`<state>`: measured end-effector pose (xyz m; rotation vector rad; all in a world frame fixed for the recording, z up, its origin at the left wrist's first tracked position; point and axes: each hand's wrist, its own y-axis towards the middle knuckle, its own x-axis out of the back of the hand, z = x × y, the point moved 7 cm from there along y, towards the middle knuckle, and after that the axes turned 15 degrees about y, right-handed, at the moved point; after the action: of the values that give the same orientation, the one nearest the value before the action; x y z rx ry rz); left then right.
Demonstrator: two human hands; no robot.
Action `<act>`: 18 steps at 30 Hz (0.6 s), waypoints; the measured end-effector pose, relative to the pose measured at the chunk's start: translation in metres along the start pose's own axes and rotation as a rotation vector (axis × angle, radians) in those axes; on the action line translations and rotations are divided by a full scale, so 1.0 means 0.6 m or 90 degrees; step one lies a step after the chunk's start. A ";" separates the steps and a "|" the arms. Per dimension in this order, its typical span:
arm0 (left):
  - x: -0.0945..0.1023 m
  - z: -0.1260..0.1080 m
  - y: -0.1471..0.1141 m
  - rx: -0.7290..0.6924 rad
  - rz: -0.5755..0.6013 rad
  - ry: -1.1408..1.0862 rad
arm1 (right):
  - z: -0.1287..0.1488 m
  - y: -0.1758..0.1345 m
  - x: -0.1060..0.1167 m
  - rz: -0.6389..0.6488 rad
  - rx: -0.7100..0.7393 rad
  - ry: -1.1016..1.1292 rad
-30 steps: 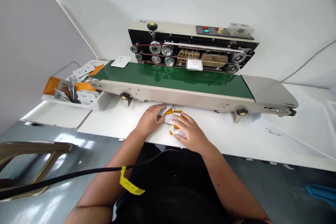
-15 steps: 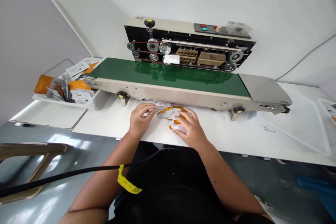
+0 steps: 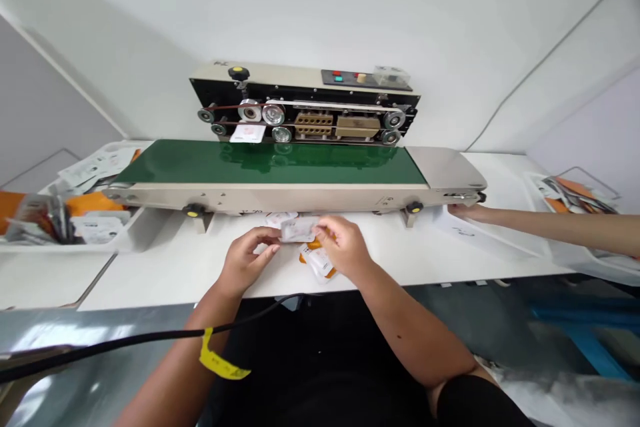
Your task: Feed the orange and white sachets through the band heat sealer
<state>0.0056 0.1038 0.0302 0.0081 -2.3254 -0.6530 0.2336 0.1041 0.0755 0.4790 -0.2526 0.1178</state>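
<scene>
Over the white table, a small clear-and-white sachet (image 3: 299, 230) is held up in front of the conveyor machine. My right hand (image 3: 345, 247) pinches its right end between thumb and fingers. At the opposite end my left hand (image 3: 249, 259) has its fingertips against the sachet's edge, with the thumb apart from the index finger. More white and orange sachets (image 3: 320, 261) lie in a loose pile below my right hand. Another white sachet (image 3: 275, 219) lies behind the held one, partly hidden. A white sachet (image 3: 248, 133) hangs from the rollers at the machine's left.
A sealing machine (image 3: 305, 113) with a green conveyor belt (image 3: 200, 163) spans the table. At left stands a white bin (image 3: 145, 233) of packets. On the right, another person's arm (image 3: 550, 223) reaches to a white bin (image 3: 480, 240). A black cable (image 3: 150, 335) crosses my left forearm.
The view has swung right. The sachet on the machine has travelled left along the rollers. My right hand has left the pile and pinches a sachet beside my left. Another person's arm has appeared.
</scene>
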 end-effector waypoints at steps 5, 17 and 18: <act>0.007 -0.008 0.020 -0.024 -0.037 0.191 | -0.005 0.061 0.224 -0.308 -0.017 0.106; -0.032 0.006 0.035 -0.080 0.020 0.272 | -0.077 0.228 0.442 -0.410 -0.228 -0.028; -0.036 0.009 0.035 -0.075 0.034 0.280 | -0.085 0.238 0.436 -0.396 -0.251 -0.020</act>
<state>0.0219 0.1284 0.0229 0.0316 -1.8578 -0.6841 0.4716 0.2679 0.1646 0.1499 -0.1430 -0.5391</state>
